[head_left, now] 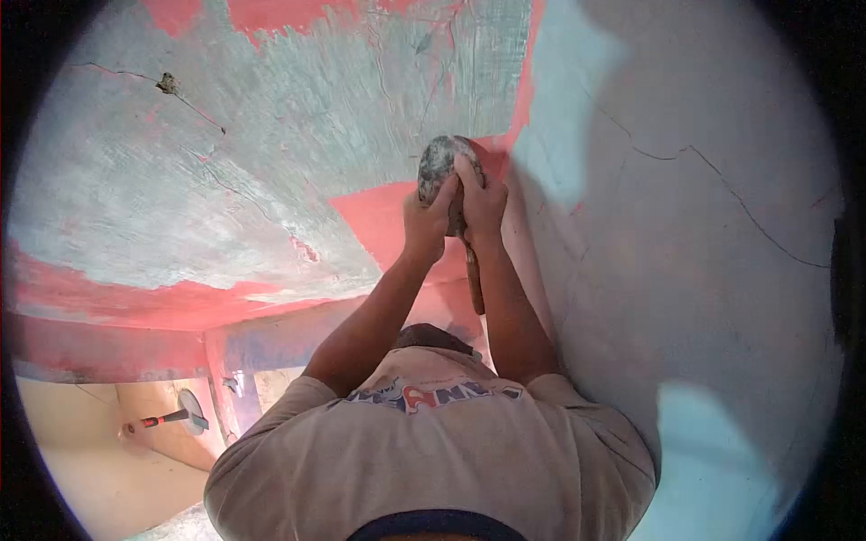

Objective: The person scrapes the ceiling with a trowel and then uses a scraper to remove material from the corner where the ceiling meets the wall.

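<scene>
Both arms stretch forward over the shirt front, hands close together. My left hand [428,218] is closed around the left side of a rounded, grey, mottled object [438,162], its thumb pressed on the near face. My right hand [483,200] grips the other side, with its thumb lying on the surface. A slim brown handle [474,281] sticks out below my right hand, alongside the forearm; whatever it joins is hidden by the fingers. Behind the hands are a pink patch [383,216] and the grey-white smeared surface [298,135].
A cracked grey wall [686,207] rises close on the right. At lower left, a tool with a red and black handle [162,419] lies by a pale round disc [191,411]. A small hole [167,84] marks the upper left surface. A dark shape [435,337] shows beyond the shirt.
</scene>
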`<state>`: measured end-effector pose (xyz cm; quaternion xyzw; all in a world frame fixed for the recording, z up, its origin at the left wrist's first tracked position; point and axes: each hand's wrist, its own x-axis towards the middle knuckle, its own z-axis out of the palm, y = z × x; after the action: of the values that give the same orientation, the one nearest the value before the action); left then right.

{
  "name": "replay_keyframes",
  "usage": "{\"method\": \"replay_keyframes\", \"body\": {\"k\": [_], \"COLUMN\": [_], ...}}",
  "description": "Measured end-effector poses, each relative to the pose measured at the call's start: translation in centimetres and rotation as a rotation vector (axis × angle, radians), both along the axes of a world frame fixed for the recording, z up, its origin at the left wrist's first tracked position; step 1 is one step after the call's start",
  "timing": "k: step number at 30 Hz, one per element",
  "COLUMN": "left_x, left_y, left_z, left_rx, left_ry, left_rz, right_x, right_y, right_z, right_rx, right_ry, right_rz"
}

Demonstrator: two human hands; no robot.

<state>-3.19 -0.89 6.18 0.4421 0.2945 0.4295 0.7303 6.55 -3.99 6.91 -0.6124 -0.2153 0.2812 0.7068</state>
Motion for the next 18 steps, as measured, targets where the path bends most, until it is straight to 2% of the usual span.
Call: {"method": "replay_keyframes", "body": {"k": [3, 5, 7, 8, 11, 13, 15, 16, 18], "left_x": [-0.4, -0.6, -0.4, -0.6, -0.2, 0.0, -0.4, -0.3, -0.6], "left_y": [-0.1, -0.9, -1.2, -0.6, 0.6, 0.7, -0.1, -0.3, -1.2], "left_z": [-2.7, -3.3, -1.6, -0.9, 0.9, -0.7, -3.1, -5.8, -8.0], "left_rx": [-0.009, -0.004, 0.068, 0.071, 0.036, 0.039, 0.007, -0.1, -0.151], "left_ry": [0.068, 0.078, 0.051, 0.162, -0.043, 0.069, 0.203, 0.115, 0.097], "left_rz": [0.01, 0.026, 0.055, 0.025, -0.075, -0.029, 0.001, -0.015, -0.063], "right_x": [-0.8, -0.8, -0.9, -0.4, 0.1, 0.1, -0.1, 0.0, -0.2], "right_y": [-0.5, 0.3, 0.9, 1.1, 1.0, 1.2, 0.3, -0.2, -1.4], "right_z": [-2.1, -5.9, -4.1, -3.4, -0.7, -1.4, -5.1, -6.6, -9.5], "right_rx": [0.054, 0.107, 0.128, 0.106, 0.106, 0.087, -0.003, -0.044, -0.139], "right_ry": [-0.034, -0.08, -0.086, -0.066, -0.033, -0.073, -0.168, -0.154, -0.119], "right_rz": [-0.055, -0.125, -0.138, -0.115, -0.058, -0.067, -0.105, -0.1, -0.093]}}
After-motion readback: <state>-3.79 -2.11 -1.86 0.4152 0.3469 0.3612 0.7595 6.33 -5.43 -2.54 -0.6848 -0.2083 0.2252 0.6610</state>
